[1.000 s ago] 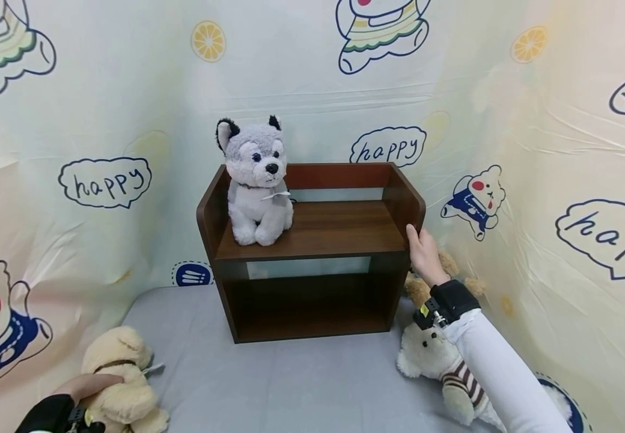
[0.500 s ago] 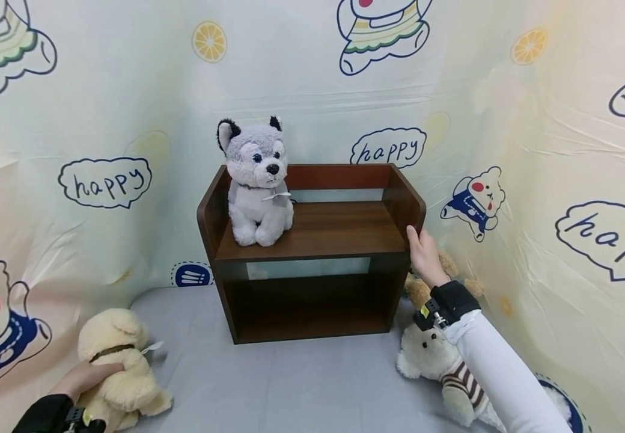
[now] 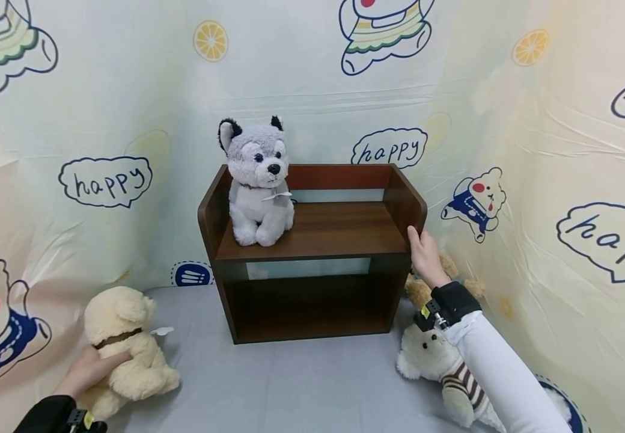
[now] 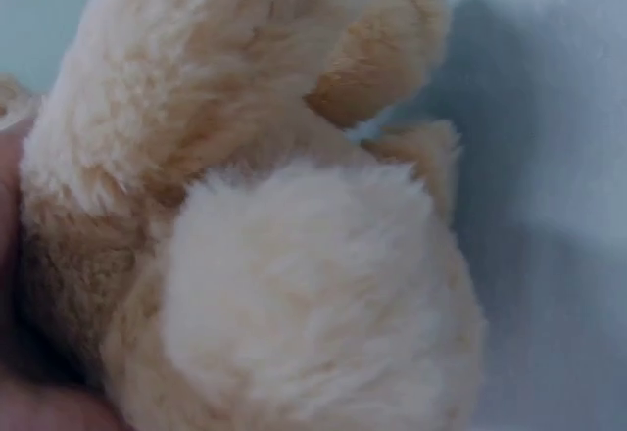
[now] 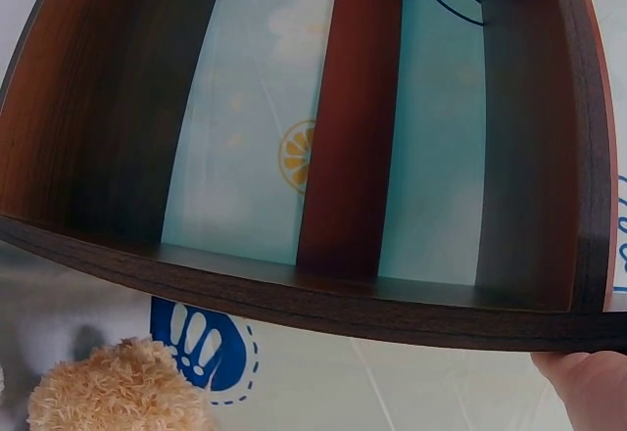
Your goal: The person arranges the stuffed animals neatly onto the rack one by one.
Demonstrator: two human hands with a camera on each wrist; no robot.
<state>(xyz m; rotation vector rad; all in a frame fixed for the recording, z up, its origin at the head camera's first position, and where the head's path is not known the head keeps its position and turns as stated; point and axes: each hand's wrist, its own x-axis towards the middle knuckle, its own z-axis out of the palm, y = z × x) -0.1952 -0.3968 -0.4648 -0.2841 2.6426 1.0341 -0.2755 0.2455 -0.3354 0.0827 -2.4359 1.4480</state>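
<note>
My left hand (image 3: 89, 371) grips a cream stuffed dog (image 3: 139, 367) by its back, at the lower left of the head view. The toy wears a dark brown band at its neck and a pale tag. Its fur (image 4: 294, 294) fills most of the left wrist view, with part of my fingers at the left edge. My right hand (image 3: 426, 257) holds the front edge of the right side panel of a dark brown wooden shelf (image 3: 345, 225). In the right wrist view, the hand (image 5: 586, 382) shows at the panel's edge. A grey stuffed husky (image 3: 261, 201) sits on the upper board's left side.
A white stuffed bear (image 3: 426, 352) in a striped top lies under my right forearm. Behind it, beside the shelf, is a tan curly plush toy (image 3: 416, 291). Grey cloth (image 3: 291, 385) covers the surface, and a printed curtain (image 3: 301, 72) encloses the back and sides.
The cream stuffed dog has risen and shifted slightly right with my left hand, tilting more upright. My right hand, the shelf and the husky have stayed in place.
</note>
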